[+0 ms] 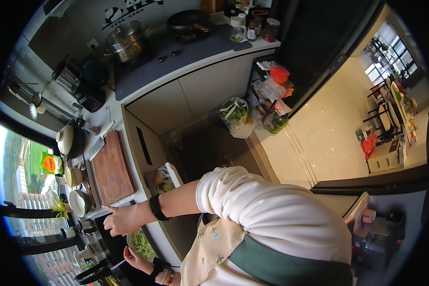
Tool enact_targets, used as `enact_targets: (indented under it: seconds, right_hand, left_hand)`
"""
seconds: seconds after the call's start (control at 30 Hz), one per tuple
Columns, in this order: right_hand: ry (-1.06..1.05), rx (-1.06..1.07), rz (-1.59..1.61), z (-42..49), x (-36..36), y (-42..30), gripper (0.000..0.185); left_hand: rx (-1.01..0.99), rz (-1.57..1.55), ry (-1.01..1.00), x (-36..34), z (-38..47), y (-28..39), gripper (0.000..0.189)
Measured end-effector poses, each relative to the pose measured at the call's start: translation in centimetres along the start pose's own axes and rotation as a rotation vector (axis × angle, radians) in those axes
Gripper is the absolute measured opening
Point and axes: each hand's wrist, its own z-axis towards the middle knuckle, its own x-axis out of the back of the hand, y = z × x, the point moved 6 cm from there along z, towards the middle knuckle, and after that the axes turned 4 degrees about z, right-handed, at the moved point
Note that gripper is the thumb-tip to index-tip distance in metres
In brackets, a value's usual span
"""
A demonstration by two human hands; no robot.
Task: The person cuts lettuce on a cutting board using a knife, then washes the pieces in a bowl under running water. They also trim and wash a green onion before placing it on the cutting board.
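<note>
My right hand [119,218], with a black band on its wrist, is held over the dark sink near the counter. Its index finger points out towards the lower edge of a wooden cutting board [113,169], and I see nothing in it. My left hand [139,261] is lower in the view, beside a bowl of shredded green vegetable [143,244]. Its fingers are bent and a little apart, with nothing seen between them. A cleaver [98,146] with a pale handle lies along the board's far edge.
A white bowl [79,203] and a beige bowl [73,177] stand by the window. The black faucet [93,273] rises beside the sink. A steamer pot [126,41] and a wok [187,23] are on the stove. An open drawer [173,174] juts out below the counter.
</note>
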Motion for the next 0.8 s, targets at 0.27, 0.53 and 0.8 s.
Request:
enact_targets:
  seconds: [0.27,0.53,0.8]
  right_hand:
    - [0.218,-0.354,-0.112,-12.2,8.3,9.0,0.018]
    - [0.211,-1.139,-0.307,-43.7,22.6,12.8,0.03]
    - [0.0,-1.73,-0.509,-79.3,32.5,12.5,0.017]
  left_hand:
    - [0.022,-0.127,0.006,-0.3,-1.1,-0.6,0.024]
    - [0.147,-0.237,-0.004,-4.4,-1.9,0.0,0.024]
    - [-0.085,-0.032,-0.023,-10.9,-5.5,14.2,0.025]
